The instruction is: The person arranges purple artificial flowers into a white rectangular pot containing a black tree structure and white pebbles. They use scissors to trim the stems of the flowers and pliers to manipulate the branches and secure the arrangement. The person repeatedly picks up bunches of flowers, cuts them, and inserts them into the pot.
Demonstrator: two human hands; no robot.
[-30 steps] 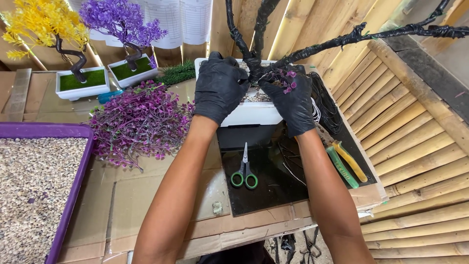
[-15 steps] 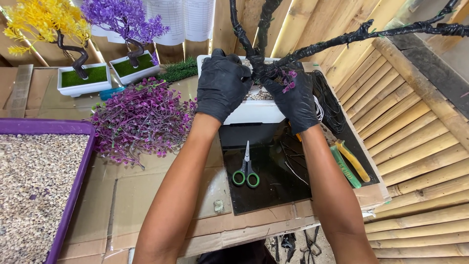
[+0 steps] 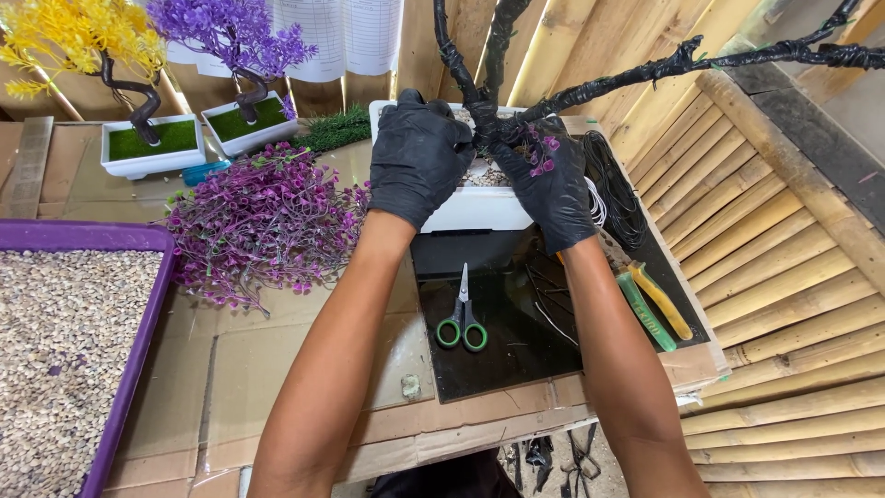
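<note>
Cardboard-covered worktop [image 3: 277, 369] against a bamboo wall carries, at 12 o'clock, a white planter [image 3: 479, 207] where the gloved left hand [image 3: 419, 157] clasps the black wrapped trunk [image 3: 479, 115] and the right hand [image 3: 551, 180] pinches a purple sprig [image 3: 539, 152] against it, seemingly mid-attachment, calling for steady binding.

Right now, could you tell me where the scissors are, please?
The scissors lie on the dark mat in the middle of the head view, between the person's forearms, just below the white pot.
</note>
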